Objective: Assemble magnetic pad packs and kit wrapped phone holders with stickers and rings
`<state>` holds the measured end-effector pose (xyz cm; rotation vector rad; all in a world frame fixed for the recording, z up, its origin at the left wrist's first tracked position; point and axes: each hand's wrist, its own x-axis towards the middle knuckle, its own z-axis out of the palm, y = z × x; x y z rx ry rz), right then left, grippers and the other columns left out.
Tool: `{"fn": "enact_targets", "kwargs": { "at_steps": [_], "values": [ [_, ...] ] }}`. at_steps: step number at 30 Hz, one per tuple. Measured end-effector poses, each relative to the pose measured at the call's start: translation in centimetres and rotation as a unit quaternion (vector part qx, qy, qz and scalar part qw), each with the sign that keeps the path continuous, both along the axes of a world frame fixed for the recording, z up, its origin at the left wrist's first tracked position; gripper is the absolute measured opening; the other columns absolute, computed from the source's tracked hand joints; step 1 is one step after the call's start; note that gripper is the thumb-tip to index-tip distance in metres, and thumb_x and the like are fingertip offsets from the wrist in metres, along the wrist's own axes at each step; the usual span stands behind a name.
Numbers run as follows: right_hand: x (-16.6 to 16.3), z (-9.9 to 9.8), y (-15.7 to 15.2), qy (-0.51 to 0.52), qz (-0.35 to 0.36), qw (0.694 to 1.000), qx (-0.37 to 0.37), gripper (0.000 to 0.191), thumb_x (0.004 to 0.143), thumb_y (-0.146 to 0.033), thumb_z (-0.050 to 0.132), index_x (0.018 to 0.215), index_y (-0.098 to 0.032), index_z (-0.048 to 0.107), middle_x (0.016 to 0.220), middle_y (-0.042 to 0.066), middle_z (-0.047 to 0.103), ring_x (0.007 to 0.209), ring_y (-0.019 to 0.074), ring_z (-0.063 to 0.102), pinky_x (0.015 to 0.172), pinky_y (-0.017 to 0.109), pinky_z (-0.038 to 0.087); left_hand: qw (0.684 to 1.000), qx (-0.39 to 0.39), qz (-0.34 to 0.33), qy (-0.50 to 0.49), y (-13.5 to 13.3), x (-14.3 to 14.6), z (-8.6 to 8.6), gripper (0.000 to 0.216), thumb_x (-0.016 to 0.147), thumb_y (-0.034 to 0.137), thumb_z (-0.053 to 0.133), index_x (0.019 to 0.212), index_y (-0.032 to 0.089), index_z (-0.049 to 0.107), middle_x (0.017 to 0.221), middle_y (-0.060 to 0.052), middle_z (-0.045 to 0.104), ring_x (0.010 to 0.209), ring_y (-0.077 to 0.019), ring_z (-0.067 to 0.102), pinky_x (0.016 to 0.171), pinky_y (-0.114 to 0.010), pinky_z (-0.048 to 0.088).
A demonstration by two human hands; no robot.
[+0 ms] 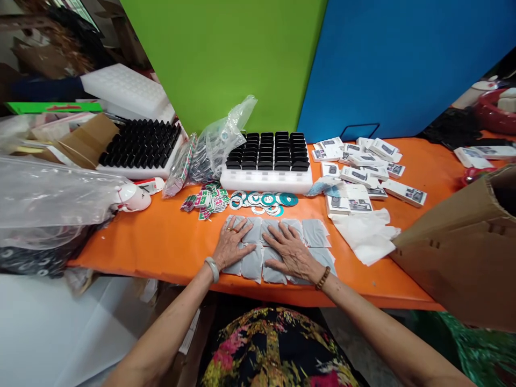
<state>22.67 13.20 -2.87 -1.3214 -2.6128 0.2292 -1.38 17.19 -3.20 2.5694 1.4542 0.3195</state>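
Several small grey pouches lie in rows on the orange table near its front edge. My left hand lies flat on the left pouches, fingers spread, a ring on one finger and a pale bangle at the wrist. My right hand rests flat on the middle pouches, fingers spread, a bead bracelet at the wrist. Neither hand grips anything. Just behind the pouches lie teal and white round stickers and small green and pink labels.
A white tray of black parts stands behind the stickers, a second one to the left. Clear plastic bags, small white boxes, white cloth, a cardboard box at right, a large plastic bag at left.
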Motion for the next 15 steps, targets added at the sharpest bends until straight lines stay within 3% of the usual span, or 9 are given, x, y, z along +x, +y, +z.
{"fn": "enact_targets", "kwargs": {
  "at_steps": [11, 15],
  "values": [
    [0.5, 0.7, -0.2, 0.012, -0.011, 1.000, -0.012, 0.074, 0.086, -0.065, 0.044, 0.145, -0.021, 0.037, 0.150, 0.011, 0.035, 0.137, 0.0390, 0.026, 0.107, 0.057, 0.025, 1.000, 0.014, -0.020, -0.005, 0.2, 0.5, -0.2, 0.060, 0.084, 0.052, 0.054, 0.138, 0.026, 0.047, 0.145, -0.005, 0.044, 0.139, -0.0351, 0.025, 0.114, -0.058, 0.019],
    [1.5, 1.3, 0.1, 0.017, -0.084, 0.996, 0.000, 0.068, 0.091, -0.059, 0.038, 0.146, -0.019, 0.033, 0.153, 0.012, 0.031, 0.139, 0.0340, 0.025, 0.110, 0.054, 0.025, 1.000, 0.020, -0.019, -0.003, 0.2, 0.4, -0.2, 0.060, 0.084, 0.053, 0.054, 0.137, 0.026, 0.048, 0.146, -0.006, 0.044, 0.139, -0.0348, 0.025, 0.114, -0.057, 0.020]
  ]
}}
